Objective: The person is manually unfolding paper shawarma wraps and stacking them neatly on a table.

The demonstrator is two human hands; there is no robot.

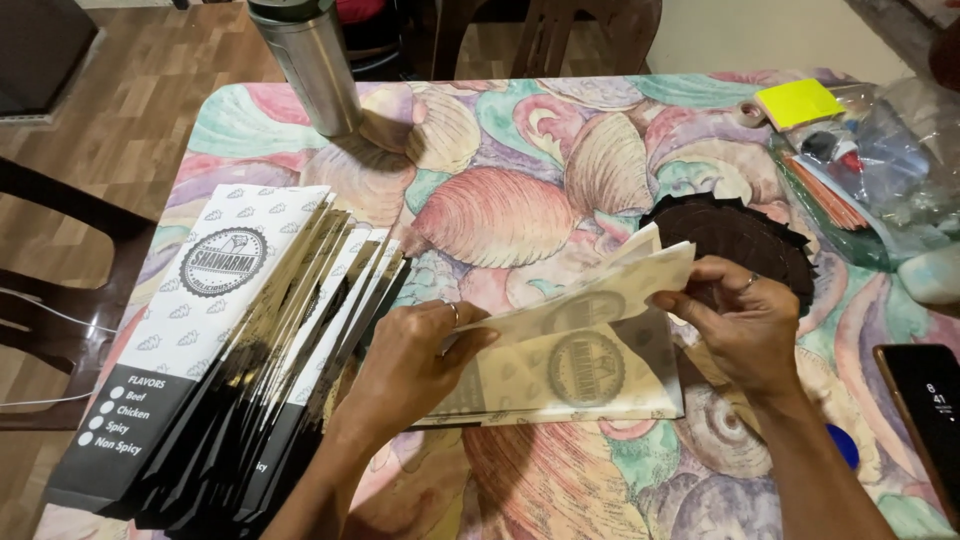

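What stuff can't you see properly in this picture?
Head view:
- Steel bottle: top cut off by the picture's edge.
- Phone: partly cut off at the right edge.
- Dark brown paper pile: front hidden by the right hand.
- Plastic bag: contents blurred.
- Blue object: mostly behind the right forearm.

A home dining room, by the look of it: under both hands lies a table [500, 130] in a pastel shell-print cloth, with wooden chairs [545, 30] beyond them, wood flooring [120, 120] off to the left hand's side, and a steel flask [312, 65] ahead.
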